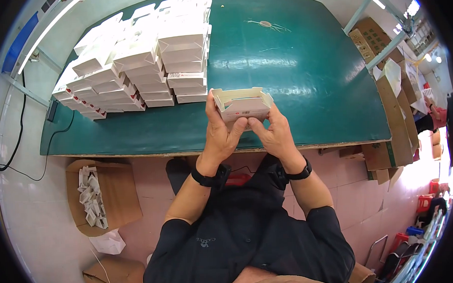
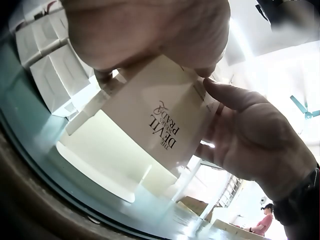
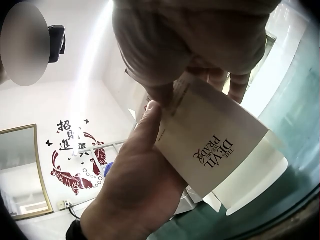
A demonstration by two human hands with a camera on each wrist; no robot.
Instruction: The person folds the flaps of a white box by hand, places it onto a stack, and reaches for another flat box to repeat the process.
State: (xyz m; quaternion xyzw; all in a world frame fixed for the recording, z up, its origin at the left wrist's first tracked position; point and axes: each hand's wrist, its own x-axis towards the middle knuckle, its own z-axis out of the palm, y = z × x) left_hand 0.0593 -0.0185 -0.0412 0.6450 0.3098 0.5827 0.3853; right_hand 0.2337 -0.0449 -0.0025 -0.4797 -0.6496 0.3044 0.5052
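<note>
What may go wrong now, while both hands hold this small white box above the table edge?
The box is held in the air by the left hand and right hand through thumb pressure only; pressing too hard may crease its thin walls. Its open flaps could bend. If it slips, it may fall past the table edge.

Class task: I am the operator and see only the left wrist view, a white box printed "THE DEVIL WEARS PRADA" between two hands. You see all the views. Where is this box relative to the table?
Observer: The small white cardboard box is held over the near edge of the green table.
Operator: Which hands hold it?
Observer: The left hand and the right hand both grip it, thumbs meeting below its front.
Operator: Anything else on the table?
Observer: Stacks of similar white folded boxes fill the far left.
</note>
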